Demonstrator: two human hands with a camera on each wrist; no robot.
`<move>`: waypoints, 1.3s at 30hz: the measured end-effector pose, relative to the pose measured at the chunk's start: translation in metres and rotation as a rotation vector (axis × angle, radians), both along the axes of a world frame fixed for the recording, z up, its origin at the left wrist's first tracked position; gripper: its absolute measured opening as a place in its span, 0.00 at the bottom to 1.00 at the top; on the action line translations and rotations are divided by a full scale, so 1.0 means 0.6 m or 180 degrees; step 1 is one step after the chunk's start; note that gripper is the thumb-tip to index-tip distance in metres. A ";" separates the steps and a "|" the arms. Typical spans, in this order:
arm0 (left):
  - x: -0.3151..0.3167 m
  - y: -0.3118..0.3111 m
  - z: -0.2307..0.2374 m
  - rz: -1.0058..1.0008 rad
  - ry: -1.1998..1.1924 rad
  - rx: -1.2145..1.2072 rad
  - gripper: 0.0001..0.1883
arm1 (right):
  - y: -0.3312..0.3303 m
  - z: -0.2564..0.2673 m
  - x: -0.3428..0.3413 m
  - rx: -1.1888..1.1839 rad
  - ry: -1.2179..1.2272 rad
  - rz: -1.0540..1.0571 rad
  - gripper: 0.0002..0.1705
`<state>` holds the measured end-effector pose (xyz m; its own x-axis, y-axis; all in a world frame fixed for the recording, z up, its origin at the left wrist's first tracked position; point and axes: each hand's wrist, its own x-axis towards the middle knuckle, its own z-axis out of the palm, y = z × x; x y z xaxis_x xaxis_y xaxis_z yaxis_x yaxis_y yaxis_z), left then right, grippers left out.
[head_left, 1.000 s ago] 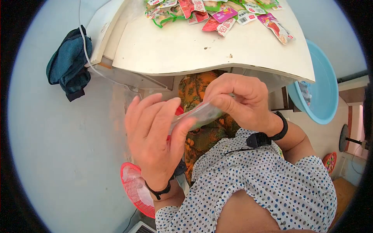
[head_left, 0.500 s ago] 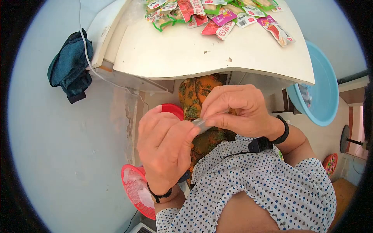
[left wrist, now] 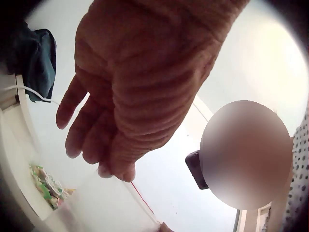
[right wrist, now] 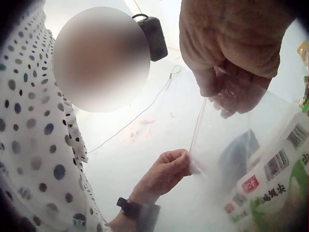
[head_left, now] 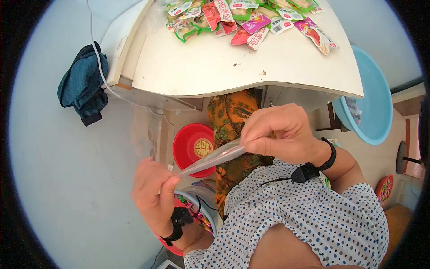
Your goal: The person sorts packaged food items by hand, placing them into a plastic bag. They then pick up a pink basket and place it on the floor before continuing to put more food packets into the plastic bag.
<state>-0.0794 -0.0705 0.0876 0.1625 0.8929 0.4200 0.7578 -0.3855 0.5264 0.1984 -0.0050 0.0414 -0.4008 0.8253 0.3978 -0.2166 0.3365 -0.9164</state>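
Note:
A clear zip bag (head_left: 209, 161) with a red line along its mouth is stretched between the two hands above the lap. My left hand (head_left: 154, 193) pinches one end of the mouth between thumb and fingertips, lower and to the left. At the other end, my right hand (head_left: 282, 134) pinches the edge between thumb and fingers. In the right wrist view the transparent film (right wrist: 207, 140) hangs below the right hand, and printed snack packets (right wrist: 275, 179) with barcodes and green edges show within its outline. From the left wrist, the red line (left wrist: 145, 199) runs away from the left fingertips.
Several snack packets (head_left: 251, 22) lie at the back of the white table (head_left: 188, 67). Below it stand a red basin (head_left: 182, 143) and a bucket of colourful small items (head_left: 204, 219). A light blue basin (head_left: 378, 103) is at right, a dark teal cloth (head_left: 80, 85) at left.
The hands first drew close together with the bag bunched between them. Then the left hand moved down and left along the bag's mouth, and the bag now stretches taut.

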 end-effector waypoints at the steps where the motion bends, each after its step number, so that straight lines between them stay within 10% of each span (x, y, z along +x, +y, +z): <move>1: -0.006 -0.005 -0.002 0.0056 -0.0059 0.0002 0.09 | -0.002 -0.001 -0.002 0.0042 0.0021 -0.0017 0.03; 8: 0.003 -0.008 0.003 0.0818 -0.0010 0.0268 0.12 | -0.005 -0.001 -0.012 0.0126 0.0055 -0.0147 0.03; 17: 0.104 0.023 -0.002 -0.0619 0.0416 0.0604 0.13 | -0.017 0.014 -0.021 0.0510 -0.0092 0.0033 0.04; 39: 0.090 0.010 0.000 -0.0826 0.0520 0.0449 0.11 | -0.020 0.017 0.002 0.0410 -0.0130 -0.0212 0.04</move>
